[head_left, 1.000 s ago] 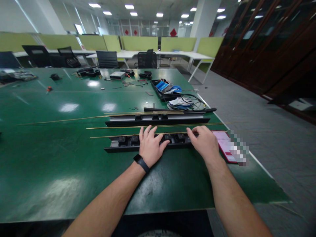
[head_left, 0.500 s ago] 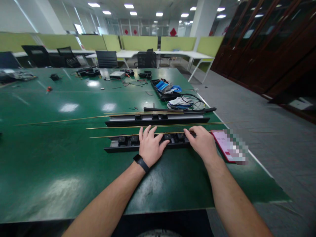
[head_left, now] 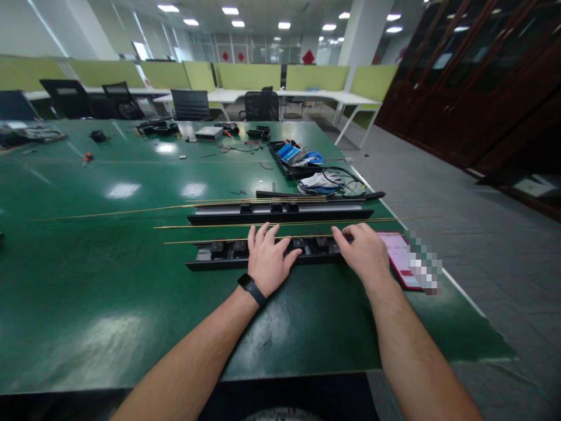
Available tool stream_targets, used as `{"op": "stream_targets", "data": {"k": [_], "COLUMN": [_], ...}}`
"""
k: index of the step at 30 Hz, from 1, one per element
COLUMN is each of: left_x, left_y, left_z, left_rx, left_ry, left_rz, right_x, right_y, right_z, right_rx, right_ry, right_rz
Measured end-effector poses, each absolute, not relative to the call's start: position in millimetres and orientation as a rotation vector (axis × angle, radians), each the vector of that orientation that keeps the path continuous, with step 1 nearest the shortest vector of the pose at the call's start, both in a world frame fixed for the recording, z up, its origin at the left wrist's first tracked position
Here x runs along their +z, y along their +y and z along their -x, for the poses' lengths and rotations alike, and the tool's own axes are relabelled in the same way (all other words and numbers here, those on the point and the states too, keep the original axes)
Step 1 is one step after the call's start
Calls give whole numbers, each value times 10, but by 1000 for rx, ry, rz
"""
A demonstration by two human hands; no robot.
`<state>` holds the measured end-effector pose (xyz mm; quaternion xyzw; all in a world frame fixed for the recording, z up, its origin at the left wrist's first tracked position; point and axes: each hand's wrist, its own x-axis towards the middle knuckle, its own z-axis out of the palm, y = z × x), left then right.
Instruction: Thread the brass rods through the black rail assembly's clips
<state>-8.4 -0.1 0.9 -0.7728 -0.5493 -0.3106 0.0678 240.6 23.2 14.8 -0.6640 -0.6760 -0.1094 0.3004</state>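
Across the near black channel [head_left: 210, 265], my left hand [head_left: 268, 257] lies with its fingers spread, resting on it. Black blocks [head_left: 240, 249] sit inside this channel, some hidden under the hand. A thin brass-coloured rod [head_left: 197, 242] runs along the channel's far side and passes by the left fingers. Near the channel's right end, my right hand [head_left: 363, 251] is closed, thumb and fingers pinching the rod. Two more thin rods [head_left: 201, 226] lie just beyond, close together. Behind them is a second black channel [head_left: 219, 218] with small black blocks in it.
A phone-like red-edged device [head_left: 401, 257], partly pixelated, lies right of my right hand. Farther back are a black tray [head_left: 284, 166] with blue items, white gloves [head_left: 322, 182] and a long black strip [head_left: 377, 195]. The green table's [head_left: 464, 327] edge runs along the right.
My right hand has shifted slightly to the right, and the rod's left end has slid right with it. The left hand stays in place on the channel.
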Motion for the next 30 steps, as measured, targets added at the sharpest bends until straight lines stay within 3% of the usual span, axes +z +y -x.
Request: {"op": "stream_targets", "data": {"k": [30], "left_x": [13], "left_y": [0], "left_z": [79], "left_rx": [-948], "left_ry": [-1659], "left_rz": [2329], "right_x": [180], "right_y": [205], "right_z": [-2337], "right_rx": [-183], "right_ry": [-1833], "right_rz": [1713]}}
